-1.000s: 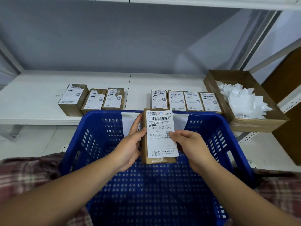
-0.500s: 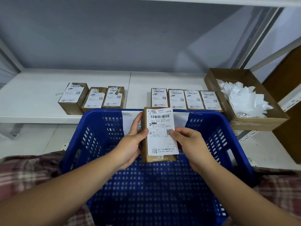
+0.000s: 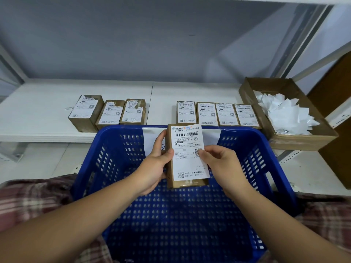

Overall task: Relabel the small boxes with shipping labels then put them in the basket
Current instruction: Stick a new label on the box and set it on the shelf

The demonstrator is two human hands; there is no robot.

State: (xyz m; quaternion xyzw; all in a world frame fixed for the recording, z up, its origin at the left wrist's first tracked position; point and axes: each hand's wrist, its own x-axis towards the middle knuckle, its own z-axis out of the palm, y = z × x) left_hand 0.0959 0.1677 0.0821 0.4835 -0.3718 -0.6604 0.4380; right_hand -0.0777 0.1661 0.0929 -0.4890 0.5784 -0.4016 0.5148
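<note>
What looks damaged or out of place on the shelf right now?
The three boxes at the left of the shelf have torn labels, ragged along the top with bare cardboard showing. The four boxes to their right carry whole labels.

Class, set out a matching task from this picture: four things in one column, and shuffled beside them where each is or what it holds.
Things:
1. small box
2. blue basket
3. cardboard tray
4. three torn-label boxes

Places or states:
A. holds white paper scraps
B. left part of the shelf
C. held between left hand and right hand
D. in front of the shelf, nothing in it

Pairs: 1-C, 2-D, 3-A, 4-B
</note>
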